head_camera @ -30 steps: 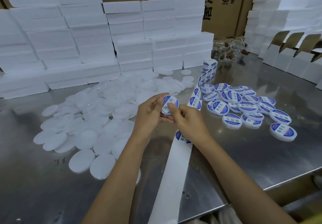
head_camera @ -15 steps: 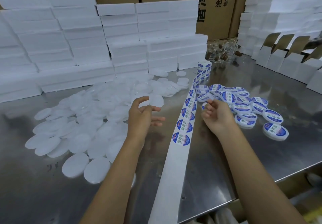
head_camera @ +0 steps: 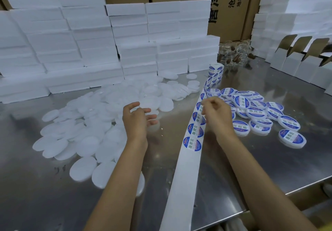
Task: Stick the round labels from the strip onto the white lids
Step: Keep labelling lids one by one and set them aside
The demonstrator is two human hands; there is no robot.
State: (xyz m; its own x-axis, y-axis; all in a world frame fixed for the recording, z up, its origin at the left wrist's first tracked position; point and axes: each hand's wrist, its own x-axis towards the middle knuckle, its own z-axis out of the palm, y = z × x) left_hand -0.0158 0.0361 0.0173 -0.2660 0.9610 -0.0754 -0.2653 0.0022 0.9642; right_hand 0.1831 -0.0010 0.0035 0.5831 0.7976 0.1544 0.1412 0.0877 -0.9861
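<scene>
Left hand (head_camera: 137, 121) is hovering spread over plain white lids (head_camera: 86, 128), right hand (head_camera: 214, 117) is pinching at the label strip (head_camera: 193, 141), and labelled lids (head_camera: 258, 115) are crowding the steel worktop (head_camera: 260, 159) beside it.

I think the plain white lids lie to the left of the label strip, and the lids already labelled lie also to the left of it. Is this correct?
Not quite. The head view shows the plain white lids to the left of the label strip, as you say, but the labelled lids lie to the right of it, beyond the right hand.
</scene>
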